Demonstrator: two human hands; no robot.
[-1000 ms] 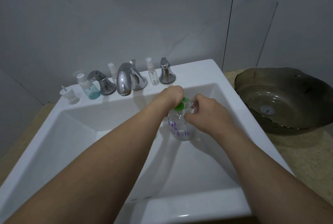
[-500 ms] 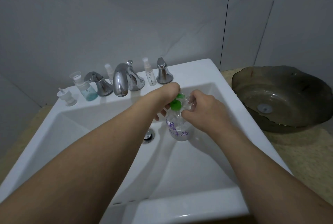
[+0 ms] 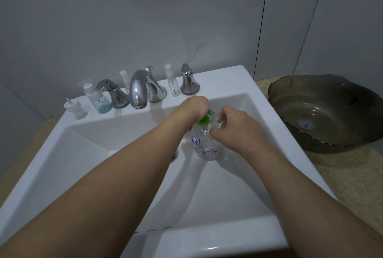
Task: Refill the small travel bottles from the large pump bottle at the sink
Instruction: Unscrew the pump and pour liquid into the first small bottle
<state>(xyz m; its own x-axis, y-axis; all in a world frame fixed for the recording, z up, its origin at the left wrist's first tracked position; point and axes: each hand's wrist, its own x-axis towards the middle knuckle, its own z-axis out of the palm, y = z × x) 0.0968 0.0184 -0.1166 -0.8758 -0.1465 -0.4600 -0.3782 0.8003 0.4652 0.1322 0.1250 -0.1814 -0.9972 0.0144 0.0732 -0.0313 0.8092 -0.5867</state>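
Head view looks down into one white sink [image 3: 238, 83], where both hands meet over the basin at one large clear pump bottle [image 3: 206, 145] with purple handwriting on its side and a green pump top [image 3: 204, 120]. That bottle stands in the basin just right of the drain [image 3: 174, 156], which is partly hidden by the left forearm. Curled over the green top from behind is the left hand [image 3: 194, 106]; its fingers are hidden, so whether it grips or only presses I cannot tell. From the right, the right hand [image 3: 232, 127] pinches one small clear bottle [image 3: 219, 121] tilted against the pump top. On the back ledge I count three small bottles standing upright: one with blue liquid and a clear cap [image 3: 99, 100] at the left, one spray bottle [image 3: 125, 78] half hidden behind the spout [image 3: 137, 91], and one spray bottle [image 3: 173, 83] between the spout and the right tap handle [image 3: 189, 80]. One loose pump cap [image 3: 75, 109] sits at the ledge's far left. Two tap handles flank the spout, the left one [image 3: 113, 93] beside the blue bottle. One dark glass basin [image 3: 325, 110] rests on the counter to the right.
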